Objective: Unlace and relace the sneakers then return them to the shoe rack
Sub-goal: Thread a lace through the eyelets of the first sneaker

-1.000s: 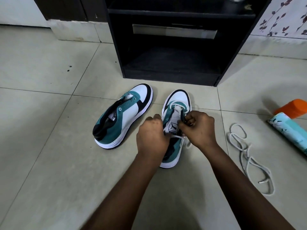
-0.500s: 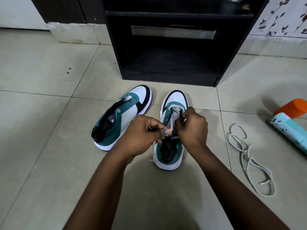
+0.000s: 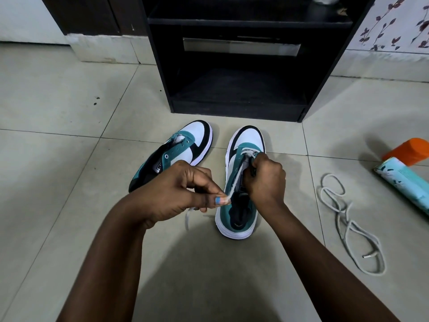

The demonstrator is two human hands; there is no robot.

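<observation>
Glossy beige floor tiles (image 3: 58,182), black shoe rack (image 3: 243,89) standing empty-looking behind. Roughly midway by the look of it: left sneaker (image 3: 171,156) bare of lace, limp white lace (image 3: 348,219) coiled off right. Right sneaker (image 3: 241,182), teal suede-ish and smooth white panels, upright; left hand (image 3: 176,196) pinching flat lace (image 3: 236,180) taut, right hand (image 3: 264,180) clamped at eyelets.

Dim, soft indoor light, faint shadows on the floor (image 3: 69,112) (sharp centre, wide-angle bending at edges)
</observation>
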